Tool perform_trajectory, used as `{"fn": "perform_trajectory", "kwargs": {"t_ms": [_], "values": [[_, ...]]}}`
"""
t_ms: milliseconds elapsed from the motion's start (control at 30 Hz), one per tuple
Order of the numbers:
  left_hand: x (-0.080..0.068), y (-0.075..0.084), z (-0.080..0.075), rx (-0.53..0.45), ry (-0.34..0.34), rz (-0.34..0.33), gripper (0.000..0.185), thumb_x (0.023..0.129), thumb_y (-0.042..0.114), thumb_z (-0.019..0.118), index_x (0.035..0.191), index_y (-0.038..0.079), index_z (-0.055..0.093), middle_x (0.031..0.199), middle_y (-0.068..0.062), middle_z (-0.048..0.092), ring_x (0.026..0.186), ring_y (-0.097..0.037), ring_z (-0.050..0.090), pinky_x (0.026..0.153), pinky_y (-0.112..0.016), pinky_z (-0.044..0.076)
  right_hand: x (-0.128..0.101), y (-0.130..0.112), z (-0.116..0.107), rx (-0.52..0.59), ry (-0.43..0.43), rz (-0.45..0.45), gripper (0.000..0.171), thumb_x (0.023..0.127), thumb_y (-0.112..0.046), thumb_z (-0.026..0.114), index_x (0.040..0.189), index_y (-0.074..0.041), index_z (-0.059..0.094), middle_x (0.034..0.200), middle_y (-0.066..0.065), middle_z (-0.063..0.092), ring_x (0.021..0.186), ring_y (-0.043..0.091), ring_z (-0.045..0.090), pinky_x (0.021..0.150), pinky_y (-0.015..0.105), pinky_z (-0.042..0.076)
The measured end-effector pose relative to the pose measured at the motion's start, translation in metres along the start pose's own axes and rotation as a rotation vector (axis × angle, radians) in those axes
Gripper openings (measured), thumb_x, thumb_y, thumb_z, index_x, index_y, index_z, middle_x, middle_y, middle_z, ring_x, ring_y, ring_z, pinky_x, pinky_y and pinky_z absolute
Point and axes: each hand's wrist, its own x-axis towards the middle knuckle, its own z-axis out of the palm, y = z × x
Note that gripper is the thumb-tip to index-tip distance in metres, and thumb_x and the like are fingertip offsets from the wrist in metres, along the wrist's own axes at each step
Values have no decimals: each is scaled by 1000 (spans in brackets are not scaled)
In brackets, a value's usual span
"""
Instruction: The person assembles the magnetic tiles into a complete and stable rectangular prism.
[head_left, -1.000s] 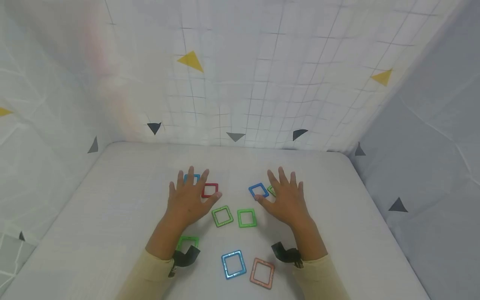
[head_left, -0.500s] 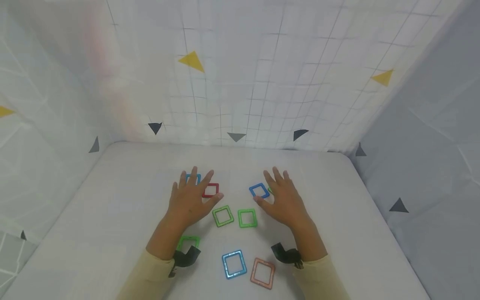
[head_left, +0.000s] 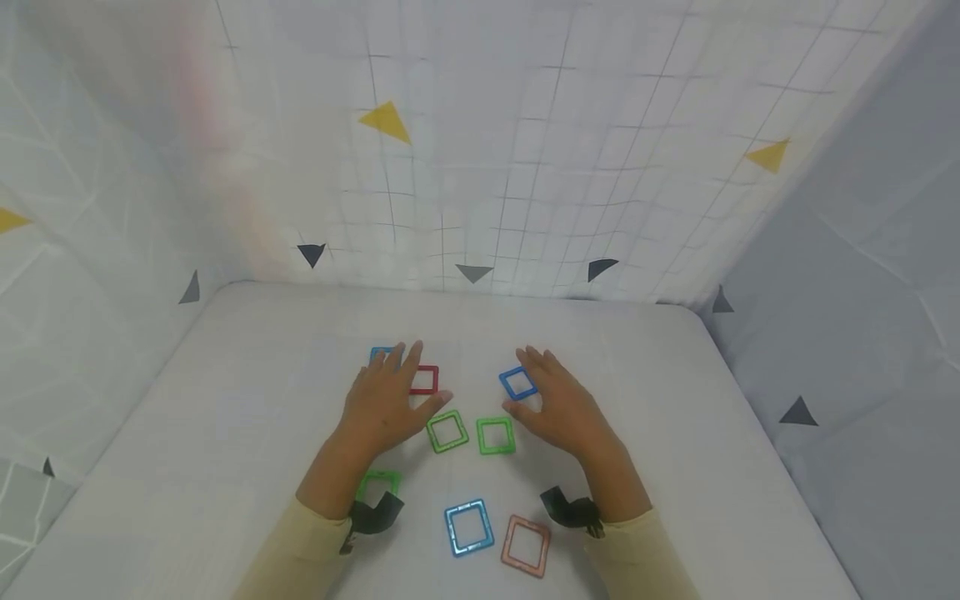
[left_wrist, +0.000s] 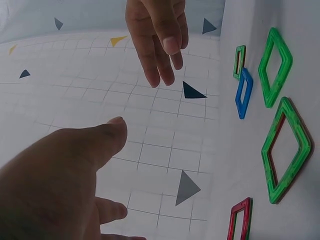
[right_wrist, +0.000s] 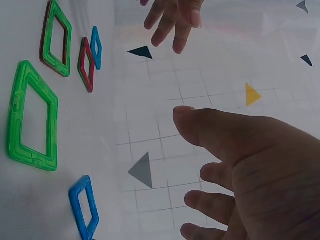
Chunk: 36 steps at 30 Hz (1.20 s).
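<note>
Several square magnetic frame tiles lie flat on the white table (head_left: pixel 225 400). My left hand (head_left: pixel 386 400) hovers open, fingers spread. Its fingertips cover part of a blue tile (head_left: pixel 379 356), and a red tile (head_left: pixel 424 379) lies beside them. My right hand (head_left: pixel 558 404) is open too, its thumb next to another blue tile (head_left: pixel 517 383). Two green tiles (head_left: pixel 447 432) (head_left: pixel 496 436) lie between the hands. The left wrist view shows my thumb (left_wrist: pixel 107 135) off the surface, and so does the right wrist view (right_wrist: pixel 200 122). Neither hand holds anything.
Nearer me lie a green tile (head_left: pixel 377 482) partly under my left forearm, a blue tile (head_left: pixel 468 527) and a salmon tile (head_left: pixel 525 546). White cloth walls (head_left: pixel 480 167) with grid lines and small triangles close in the table at the back and both sides.
Both hands have drawn a little inward and their fingers have come closer together. The small green tile by the right fingers is now hidden in the head view. The tiles have not moved.
</note>
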Motion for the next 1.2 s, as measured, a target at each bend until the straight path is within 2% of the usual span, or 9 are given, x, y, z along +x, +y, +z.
{"fn": "perform_trajectory", "kwargs": {"t_ms": [133, 367, 633, 833, 1000, 1200], "values": [[1, 2, 0, -30, -18, -15, 95, 87, 71, 55, 159, 20, 24, 160, -14, 34, 146, -38, 31, 110, -62, 36, 0, -1, 0, -3, -4, 5, 81, 89, -50, 69, 157, -23, 32, 161, 3, 34, 150, 30, 27, 115, 56, 32], [2, 6, 2, -56, -40, -22, 92, 86, 70, 58, 158, 22, 29, 155, -13, 42, 143, -36, 38, 104, -62, 42, 2, -2, 3, 37, -27, 34, 75, 89, -45, 72, 153, -25, 40, 154, 2, 46, 142, 28, 42, 111, 53, 39], [0, 6, 7, -104, -28, -45, 78, 87, 57, 68, 148, 16, 43, 150, -13, 46, 140, -34, 41, 102, -59, 47, 2, 0, 8, 32, -65, 45, 74, 88, -38, 75, 153, -29, 40, 152, 1, 48, 141, 26, 44, 111, 51, 40], [1, 7, 8, -119, -29, -43, 72, 89, 52, 68, 146, 15, 44, 150, -12, 46, 139, -34, 41, 103, -59, 46, 1, -2, 6, 46, -78, 30, 70, 88, -32, 76, 150, -26, 45, 151, 3, 49, 140, 27, 45, 111, 51, 41], [2, 8, 8, -120, -36, -44, 69, 89, 49, 69, 145, 14, 45, 145, -11, 49, 131, -31, 48, 100, -56, 50, 1, -3, 5, 61, -101, 26, 69, 88, -29, 77, 149, -24, 46, 152, 2, 48, 142, 27, 42, 113, 50, 39], [1, 7, 11, -120, -71, -30, 65, 92, 46, 67, 144, 12, 47, 144, -10, 51, 130, -29, 49, 102, -52, 49, 0, -3, 9, 69, -134, 34, 66, 88, -27, 76, 148, -24, 48, 150, 3, 50, 141, 27, 44, 113, 50, 39]]}}
